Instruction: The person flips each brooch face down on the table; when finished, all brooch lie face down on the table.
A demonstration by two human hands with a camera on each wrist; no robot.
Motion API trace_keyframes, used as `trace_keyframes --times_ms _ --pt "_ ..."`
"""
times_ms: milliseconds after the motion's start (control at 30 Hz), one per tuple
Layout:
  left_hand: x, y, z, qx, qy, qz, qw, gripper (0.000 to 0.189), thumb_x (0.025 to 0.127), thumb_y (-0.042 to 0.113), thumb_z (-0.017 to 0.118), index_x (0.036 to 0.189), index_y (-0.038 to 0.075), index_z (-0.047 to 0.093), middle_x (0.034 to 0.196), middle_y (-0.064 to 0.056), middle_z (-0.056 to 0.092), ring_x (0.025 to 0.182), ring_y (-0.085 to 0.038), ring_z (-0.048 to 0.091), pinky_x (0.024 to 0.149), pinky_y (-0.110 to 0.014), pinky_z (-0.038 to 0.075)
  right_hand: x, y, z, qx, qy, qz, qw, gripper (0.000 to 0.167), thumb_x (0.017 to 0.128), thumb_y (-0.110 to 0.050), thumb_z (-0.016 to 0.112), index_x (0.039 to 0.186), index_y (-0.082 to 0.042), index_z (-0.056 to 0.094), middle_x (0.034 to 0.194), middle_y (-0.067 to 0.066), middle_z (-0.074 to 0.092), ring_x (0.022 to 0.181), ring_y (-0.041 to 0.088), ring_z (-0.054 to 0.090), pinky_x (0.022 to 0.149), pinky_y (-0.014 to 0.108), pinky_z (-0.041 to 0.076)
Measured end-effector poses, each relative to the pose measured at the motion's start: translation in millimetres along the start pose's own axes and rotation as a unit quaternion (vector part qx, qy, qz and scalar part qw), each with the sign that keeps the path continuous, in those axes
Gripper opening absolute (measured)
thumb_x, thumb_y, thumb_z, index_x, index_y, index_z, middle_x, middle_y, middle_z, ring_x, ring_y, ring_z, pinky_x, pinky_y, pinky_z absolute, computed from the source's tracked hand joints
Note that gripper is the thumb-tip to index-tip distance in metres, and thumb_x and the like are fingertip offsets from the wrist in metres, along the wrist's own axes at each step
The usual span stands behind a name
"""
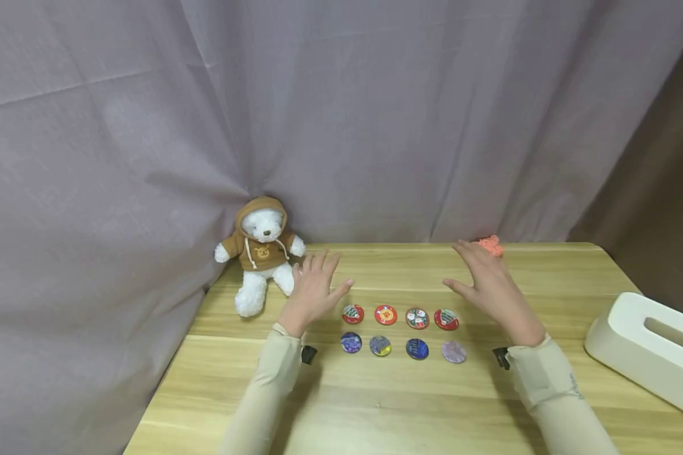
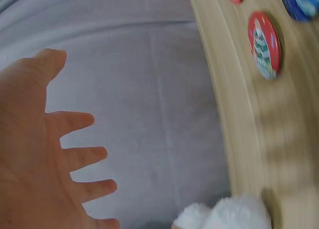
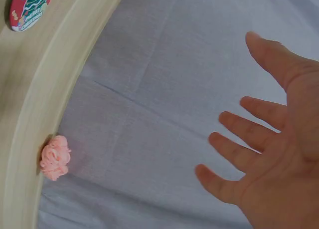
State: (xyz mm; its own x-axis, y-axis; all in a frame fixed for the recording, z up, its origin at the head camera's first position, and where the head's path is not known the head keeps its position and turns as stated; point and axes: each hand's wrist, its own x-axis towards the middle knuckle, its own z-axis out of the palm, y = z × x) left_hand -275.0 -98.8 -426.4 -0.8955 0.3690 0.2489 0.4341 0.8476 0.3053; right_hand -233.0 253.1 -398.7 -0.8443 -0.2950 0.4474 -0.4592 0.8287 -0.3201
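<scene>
1. Closest to me, two cream sleeves [image 1: 267,392] reach in over the wooden tabletop [image 1: 375,420], a small dark device [image 1: 309,354] showing at the left wrist and a similar one at the right.
2. Off to the right stands a white box [image 1: 626,344] with a long slot in its top, well apart from the badges.
3. The near row runs left to right: a purple swirled badge [image 1: 351,342], a grey-and-yellow badge [image 1: 380,345], a dark blue badge [image 1: 417,349] and a pale lilac badge [image 1: 453,352].
4. Just behind it lies the far row: a left tree badge [image 1: 353,314], an orange-centred red badge [image 1: 385,315], a green badge [image 1: 417,318] and a right tree badge [image 1: 446,320]. Each is round, so only the rows have a long axis, running crosswise between the hands.
5. The left hand [image 1: 310,294] hangs above the tabletop, fingers spread, holding nothing; the badges lie rightward and nearer the person, the left tree badge closest.
6. The right hand [image 1: 492,294] mirrors it, fingers spread and holding nothing; the badges lie leftward and nearer the person, the right tree badge closest.
7. Beyond the left hand, a white teddy bear [image 1: 262,253] in a brown hoodie sits upright.
8. Past the right fingers, a coral puff [image 1: 492,245] rests at the back edge, before a grey curtain [image 1: 364,126].
</scene>
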Motion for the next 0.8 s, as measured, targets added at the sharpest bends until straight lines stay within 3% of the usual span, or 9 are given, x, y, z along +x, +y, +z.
trace_keyframes --times_ms 200,433,667,800 --pt "8.0 12.1 7.1 -0.033 0.026 0.043 0.9982 0.07 0.099 0.055 0.049 0.155 0.012 0.039 0.159 -0.019 0.034 0.144 -0.045 0.029 0.11 -0.07 0.02 -1.4 7.3 1.8 0.035 0.04 0.003 0.9986 0.065 0.086 -0.018 0.08 0.138 0.007 0.051 0.144 0.032 0.047 0.132 0.053 0.04 0.101 0.077 0.024" --pt "14.0 28.2 19.9 -0.068 0.033 0.063 0.9951 0.07 0.098 0.052 0.053 0.155 0.014 0.039 0.158 -0.015 0.037 0.143 -0.04 0.032 0.11 -0.067 0.022 -7.0 13.2 9.2 0.073 0.053 0.015 0.9958 0.062 0.083 -0.013 0.082 0.135 0.007 0.054 0.141 0.03 0.051 0.13 0.052 0.043 0.102 0.071 0.029" --pt "17.7 46.4 34.5 -0.104 0.033 0.073 0.9913 0.071 0.096 0.048 0.059 0.155 0.014 0.039 0.158 -0.012 0.038 0.142 -0.036 0.034 0.112 -0.064 0.022 -13.8 15.3 10.6 0.098 0.016 0.059 0.9933 0.07 0.078 -0.014 0.086 0.137 0.006 0.053 0.143 0.031 0.049 0.133 0.054 0.039 0.104 0.071 0.027" --pt "18.8 55.2 39.4 -0.124 0.022 0.057 0.9904 0.073 0.093 0.046 0.063 0.155 0.016 0.039 0.159 -0.008 0.038 0.143 -0.033 0.034 0.113 -0.06 0.023 -18.5 15.4 13.2 0.108 -0.003 0.078 0.991 0.07 0.079 -0.013 0.084 0.138 0.005 0.052 0.145 0.03 0.047 0.134 0.052 0.038 0.105 0.07 0.026"
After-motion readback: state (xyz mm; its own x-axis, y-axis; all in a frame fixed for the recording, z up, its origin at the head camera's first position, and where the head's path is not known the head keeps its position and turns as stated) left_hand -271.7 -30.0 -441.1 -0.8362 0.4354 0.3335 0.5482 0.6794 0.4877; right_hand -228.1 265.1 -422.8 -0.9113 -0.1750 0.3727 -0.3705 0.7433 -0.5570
